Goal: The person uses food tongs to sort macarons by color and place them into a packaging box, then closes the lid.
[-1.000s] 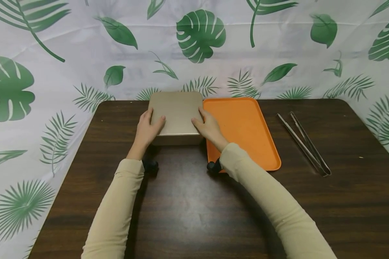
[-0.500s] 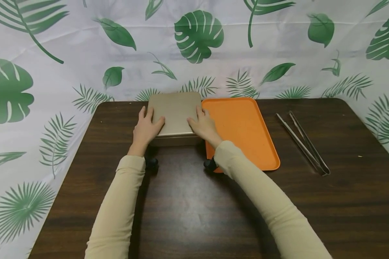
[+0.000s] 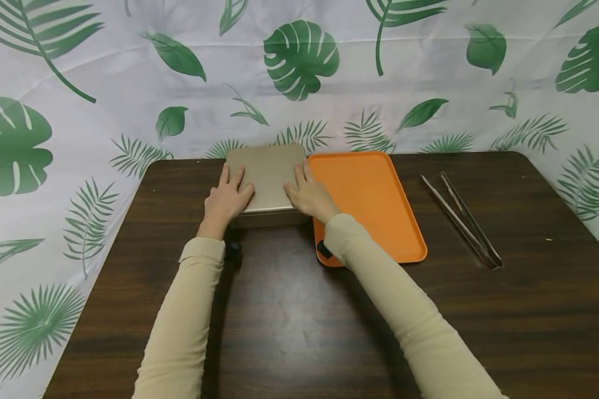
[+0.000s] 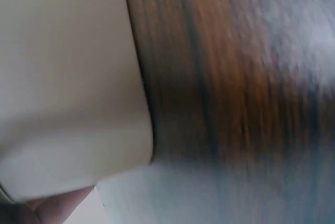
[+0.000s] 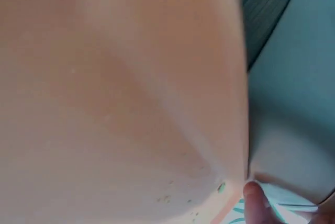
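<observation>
A tan, shiny square box with a flat lid stands at the back of the table, close to the left edge of an orange tray. My left hand rests on the lid's left side with its fingers spread and straight. On the opposite side my right hand lies on the lid, fingers extended toward the back. In the left wrist view the box's smooth side wall fills the left part, with a bit of finger below it. A fingertip shows by the box wall in the right wrist view. The box's inside is hidden.
Metal tongs lie spread on the dark wooden table to the right of the tray. A leaf-printed cloth hangs right behind the table. Small specks lie on the tray near one corner.
Both hands have gone from holding the box's sides to lying flatter on the lid, the right hand farther inward. The whole view has shifted slightly; the box, tray and tongs stay in place.
</observation>
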Motion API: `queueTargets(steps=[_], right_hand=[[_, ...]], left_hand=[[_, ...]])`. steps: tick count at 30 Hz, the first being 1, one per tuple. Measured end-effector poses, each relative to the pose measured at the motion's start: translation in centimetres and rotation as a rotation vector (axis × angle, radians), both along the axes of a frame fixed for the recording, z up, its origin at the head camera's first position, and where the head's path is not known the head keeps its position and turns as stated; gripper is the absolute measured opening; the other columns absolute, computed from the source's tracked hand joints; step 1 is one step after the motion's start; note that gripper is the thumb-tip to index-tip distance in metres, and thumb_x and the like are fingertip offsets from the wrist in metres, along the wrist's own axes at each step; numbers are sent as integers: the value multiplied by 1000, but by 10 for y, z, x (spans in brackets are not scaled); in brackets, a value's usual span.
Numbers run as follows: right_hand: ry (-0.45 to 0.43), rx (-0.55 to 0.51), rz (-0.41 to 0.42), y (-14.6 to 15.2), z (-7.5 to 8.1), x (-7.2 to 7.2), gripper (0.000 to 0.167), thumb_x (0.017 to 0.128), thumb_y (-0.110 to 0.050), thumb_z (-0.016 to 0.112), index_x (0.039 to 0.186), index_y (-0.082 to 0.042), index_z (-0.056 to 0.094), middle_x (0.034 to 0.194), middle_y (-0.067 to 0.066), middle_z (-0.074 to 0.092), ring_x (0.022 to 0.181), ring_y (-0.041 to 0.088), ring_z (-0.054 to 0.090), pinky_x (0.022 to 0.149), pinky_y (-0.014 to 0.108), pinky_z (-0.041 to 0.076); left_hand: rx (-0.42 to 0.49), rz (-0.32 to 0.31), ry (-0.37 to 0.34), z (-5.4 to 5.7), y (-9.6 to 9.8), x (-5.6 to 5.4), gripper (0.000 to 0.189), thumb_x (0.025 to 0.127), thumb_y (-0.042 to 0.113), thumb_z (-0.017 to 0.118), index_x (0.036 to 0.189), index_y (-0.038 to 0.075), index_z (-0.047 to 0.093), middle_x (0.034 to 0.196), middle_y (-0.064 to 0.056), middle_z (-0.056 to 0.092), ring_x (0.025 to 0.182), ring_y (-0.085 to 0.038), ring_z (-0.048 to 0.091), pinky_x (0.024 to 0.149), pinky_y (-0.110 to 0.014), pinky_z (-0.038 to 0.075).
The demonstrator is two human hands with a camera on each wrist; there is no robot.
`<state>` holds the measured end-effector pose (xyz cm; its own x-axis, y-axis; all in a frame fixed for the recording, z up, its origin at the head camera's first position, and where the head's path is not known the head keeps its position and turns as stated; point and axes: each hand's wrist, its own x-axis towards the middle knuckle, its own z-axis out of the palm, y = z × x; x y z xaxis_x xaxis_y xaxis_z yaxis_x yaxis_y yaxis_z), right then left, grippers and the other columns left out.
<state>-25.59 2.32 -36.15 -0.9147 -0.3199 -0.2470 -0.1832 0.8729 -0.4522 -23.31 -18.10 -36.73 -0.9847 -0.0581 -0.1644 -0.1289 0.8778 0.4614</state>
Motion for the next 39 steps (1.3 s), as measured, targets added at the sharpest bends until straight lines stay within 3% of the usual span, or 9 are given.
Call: queueTargets(steps=[3,7,15,20,27,39], right_hand=[[19,36,7,0,-3,0,68,103,-51,17,155,-13,-3,161,5,-17,145,43,15,122,51,16],[59,80,16,1,-3,-1,67,103,-50,18,155,-12,1,162,8,-11,148,38,8,123,49,12],[81,135,35,1,2,-4,68,102,-51,23,155,-13,7,163,10,-3,148,33,14,123,47,17],[50,153,49,0,5,-3,69,102,-52,21,155,-14,4,162,10,-6,147,36,15,122,48,18],[54,127,29,-1,7,0,68,101,-53,21,156,-15,4,163,9,-6,146,41,17,122,50,17],[52,129,55,0,9,0,68,102,-51,20,155,-12,2,162,11,-7,147,36,16,123,45,17]], left_hand=[[-10,-8,-7,-1,-1,0,65,95,51,26,155,30,11,163,-4,-7,132,-56,33,101,-69,35],[-14,-6,-1,-2,-1,-1,65,95,51,27,155,30,12,163,-5,-4,132,-55,33,102,-69,34],[-1,9,19,-4,-1,-2,66,95,52,27,155,29,14,163,-5,-2,131,-54,35,102,-69,34],[-11,2,17,-4,-1,-2,66,95,52,26,155,28,14,163,-5,-2,131,-55,34,103,-68,35],[-41,-28,45,-2,0,-6,67,94,48,26,154,21,20,163,-6,-4,123,-52,46,99,-60,43],[-81,-34,-4,1,-2,-6,69,95,50,23,156,23,9,163,-4,-4,133,-44,41,102,-61,40]])
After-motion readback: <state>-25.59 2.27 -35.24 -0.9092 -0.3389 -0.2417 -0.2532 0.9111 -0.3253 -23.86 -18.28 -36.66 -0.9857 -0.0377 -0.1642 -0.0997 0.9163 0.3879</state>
